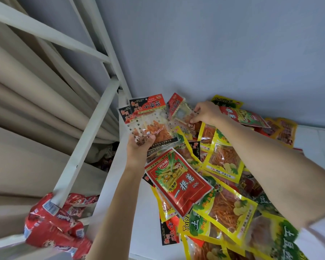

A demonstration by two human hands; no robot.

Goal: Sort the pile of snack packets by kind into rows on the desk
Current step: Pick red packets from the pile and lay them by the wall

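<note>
Above the heaped pile of snack packets (pixel 214 184) on the counter (pixel 139 212), matching red-topped packets (pixel 150 121) are fanned in the left hand (pixel 140 145), while another (pixel 178 113) is pinched by the right hand (pixel 204 113), seemingly to be gathered by kind.

Pale blue wall (pixel 214 44), white metal frame (pixel 94 117), beige curtain (pixel 26 113).

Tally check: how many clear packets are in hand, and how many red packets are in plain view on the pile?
Clear packets: 3 (left hand 2, right hand 1)
Red packets: 2
Total: 5
</note>
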